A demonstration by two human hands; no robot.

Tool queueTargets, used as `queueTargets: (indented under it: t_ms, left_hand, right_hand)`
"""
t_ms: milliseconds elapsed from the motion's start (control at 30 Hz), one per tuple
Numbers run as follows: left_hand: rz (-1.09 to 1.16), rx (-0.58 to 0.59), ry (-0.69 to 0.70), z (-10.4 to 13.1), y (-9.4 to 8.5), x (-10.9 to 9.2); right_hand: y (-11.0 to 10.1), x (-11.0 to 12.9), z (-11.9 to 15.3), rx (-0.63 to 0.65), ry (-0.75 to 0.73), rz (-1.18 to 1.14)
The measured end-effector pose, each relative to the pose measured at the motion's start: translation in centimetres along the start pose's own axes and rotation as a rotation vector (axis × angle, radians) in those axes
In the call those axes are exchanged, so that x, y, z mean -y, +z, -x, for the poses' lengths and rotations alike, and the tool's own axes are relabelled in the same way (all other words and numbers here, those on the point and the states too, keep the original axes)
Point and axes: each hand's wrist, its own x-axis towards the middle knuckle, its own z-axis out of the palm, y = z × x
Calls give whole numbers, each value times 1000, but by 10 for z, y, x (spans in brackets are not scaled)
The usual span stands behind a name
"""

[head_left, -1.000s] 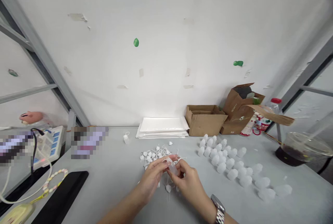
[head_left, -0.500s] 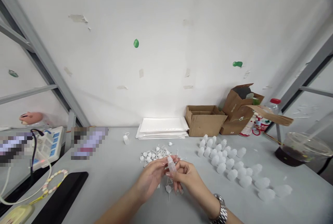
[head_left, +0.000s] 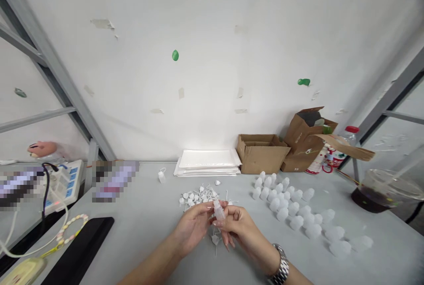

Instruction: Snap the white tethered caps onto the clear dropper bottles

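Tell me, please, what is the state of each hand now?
Left hand: at the small bottle; whether it grips cannot be told.
Right hand: closed, holding this small bottle.

Place: work desk (head_left: 139, 227), workshop-like in use; whether in an office or a home cannot be told.
Wall: white (head_left: 212, 24), bearing tape scraps (head_left: 101, 24) and green stickers (head_left: 175, 55).
Framing: grey metal bars (head_left: 57, 66) at both sides.
Piece goods: small whitish bottles (head_left: 296, 222) in number; heaped small white parts (head_left: 196, 197).
Personal effects: drink cup (head_left: 369, 201), bead bracelet (head_left: 62, 233).
Power: socket strip (head_left: 73, 183), cables attached.
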Motion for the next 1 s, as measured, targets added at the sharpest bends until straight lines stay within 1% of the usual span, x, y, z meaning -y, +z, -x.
queueTargets:
  t_ms: [200,333,467,633,767,867,1000]
  left_hand:
    - [42,16,0,-1,1,2]
    - [88,22,-56,-2,2,4]
    - [131,21,-93,-3,3,6]
    - [196,88,-107,0,6,5]
    - [148,65,-99,2,10,4]
    - [55,49,-67,2,8,4]
    - [12,-10,91,2,-2,-4]
  right_hand:
    - [-2,3,1,109,50,-108]
    - [-4,0,0,188,61,-157]
    - [-4,-4,-1,234,65,-202]
    - [-1,-6,0,304,104,-254]
    - [-1,-8,-1,339,97,-321]
    - [-4,-9,-1,352,103,-347]
    - [-6,-6,1,299,115,-316]
